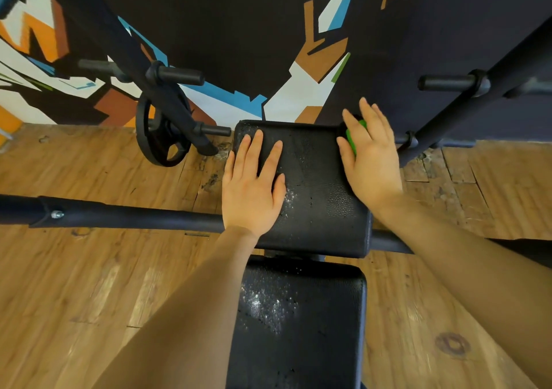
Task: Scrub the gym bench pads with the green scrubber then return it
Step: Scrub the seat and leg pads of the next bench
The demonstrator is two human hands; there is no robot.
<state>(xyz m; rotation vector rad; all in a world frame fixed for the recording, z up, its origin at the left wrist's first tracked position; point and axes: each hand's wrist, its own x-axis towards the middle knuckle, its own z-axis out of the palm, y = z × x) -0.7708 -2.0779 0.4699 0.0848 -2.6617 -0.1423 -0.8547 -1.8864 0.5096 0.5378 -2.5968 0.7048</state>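
Observation:
Two black bench pads run down the middle of the head view: an upper pad [313,179] and a lower pad [307,329], both dusted with white specks. My left hand [252,185] lies flat with straight fingers on the upper pad's left side. My right hand [370,155] covers the green scrubber [352,138] at the pad's far right corner, fingers extended over it. Only a sliver of the scrubber shows under the palm.
A black weight plate [161,138] leans on the rack frame [167,96] at the left. A horizontal black bar [119,214] crosses under the bench. Another rack upright with pegs [448,82] stands at the right. Wooden floor surrounds the bench, with a painted wall behind.

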